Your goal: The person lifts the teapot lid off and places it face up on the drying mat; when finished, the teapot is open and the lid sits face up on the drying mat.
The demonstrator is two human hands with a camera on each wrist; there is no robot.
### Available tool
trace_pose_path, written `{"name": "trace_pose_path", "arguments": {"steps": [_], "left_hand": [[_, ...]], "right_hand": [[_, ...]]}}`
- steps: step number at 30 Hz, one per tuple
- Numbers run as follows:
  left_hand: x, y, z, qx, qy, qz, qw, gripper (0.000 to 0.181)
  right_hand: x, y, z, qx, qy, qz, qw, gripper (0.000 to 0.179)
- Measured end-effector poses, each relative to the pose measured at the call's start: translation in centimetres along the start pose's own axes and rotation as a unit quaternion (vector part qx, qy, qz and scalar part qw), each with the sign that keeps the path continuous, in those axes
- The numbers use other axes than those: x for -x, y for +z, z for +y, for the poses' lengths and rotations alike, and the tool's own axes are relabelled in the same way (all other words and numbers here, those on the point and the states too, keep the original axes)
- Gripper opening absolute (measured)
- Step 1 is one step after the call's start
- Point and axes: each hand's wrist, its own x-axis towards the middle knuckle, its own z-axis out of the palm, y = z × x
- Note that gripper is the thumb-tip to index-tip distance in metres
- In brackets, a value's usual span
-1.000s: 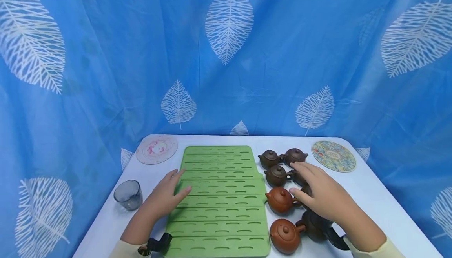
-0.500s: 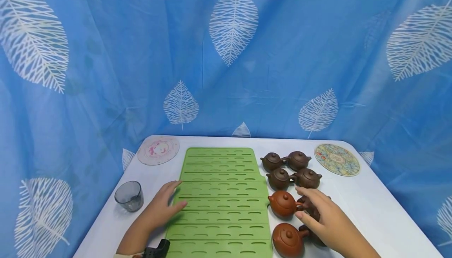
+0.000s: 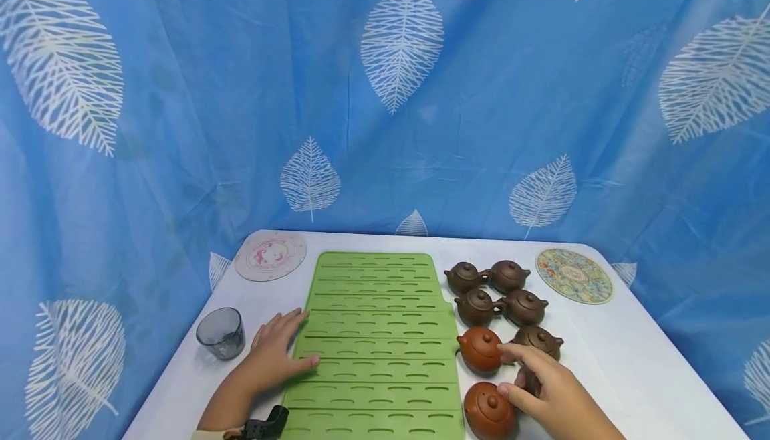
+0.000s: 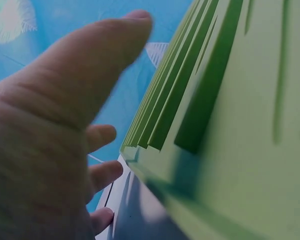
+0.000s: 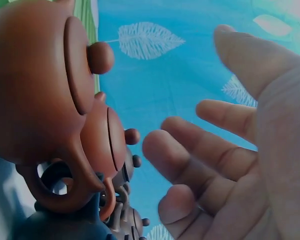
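Observation:
My left hand (image 3: 272,358) lies at the left edge of a stepped green board (image 3: 373,350) with rows of slots, thumb and fingertips over its rim. In the left wrist view the fingers spread with nothing between them. On the right, my right hand (image 3: 550,393) hovers over the front teapots with loosely bent fingers. Its fingertips overlap a reddish-brown teapot (image 3: 478,350), and the thumb tip overlaps the edge of the nearest reddish-brown teapot (image 3: 488,413). The right wrist view shows a gap between this hand and the big reddish teapot (image 5: 35,85). A dark teapot beneath the hand is mostly hidden.
Several dark brown teapots stand in pairs behind, including one teapot (image 3: 523,306) by the right side. A grey glass cup (image 3: 221,334) stands at the left. Flat round mats, one pink (image 3: 271,256) and one multicoloured (image 3: 574,276), lie near the back corners.
My right hand has moved from over the dark teapots toward the front, lower over the reddish pair. The left hand has slid slightly back toward me along the board's edge.

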Motion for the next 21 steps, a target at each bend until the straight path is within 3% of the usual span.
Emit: {"name": "trace_pose_path", "arguments": {"steps": [11,21], "left_hand": [[-0.6,0.5,-0.2,0.006,0.029,0.002,0.9996,0.112],[0.0,-0.1,-0.5,0.013,0.000,-0.043,0.9990,0.113]], "right_hand": [[-0.4,0.6,1.6,-0.012,-0.047,-0.105,0.9932,0.051],[-0.8,1.3,3.0,0.017,-0.122,-0.091,0.9883,0.027]]}}
